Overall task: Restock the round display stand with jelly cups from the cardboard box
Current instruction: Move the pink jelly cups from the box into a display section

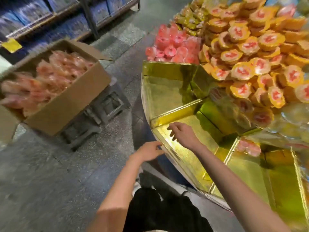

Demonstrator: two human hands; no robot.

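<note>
Neither hand holds a jelly cup. Left hand [149,150] rests at the outer rim of the round display stand [168,149], fingertips touching the gold edge strip, fingers loosely bent and gripping nothing that can be made out. Right hand [182,134] hovers over the nearest gold-lined compartment [200,139], palm down, fingers spread and relaxed, holding nothing. Dark trousers [160,213] show below both forearms. To the right, the next compartment [260,173] holds one pink packet [249,147] against its inner wall. Beyond the nearest compartment lies a second gold-lined compartment [165,91] with nothing in it. Past that, a section holds pink jelly cups [172,46]. Orange-rimmed cups [260,52] are piled high on the centre of the stand. Left of the stand, well apart from both hands, the cardboard box [70,101] stands open on a dark crate [102,113] on the grey floor [50,173], filled with pink packed jelly cups [55,76]. Farther back, blue packs [41,12] fill the shelves.
</note>
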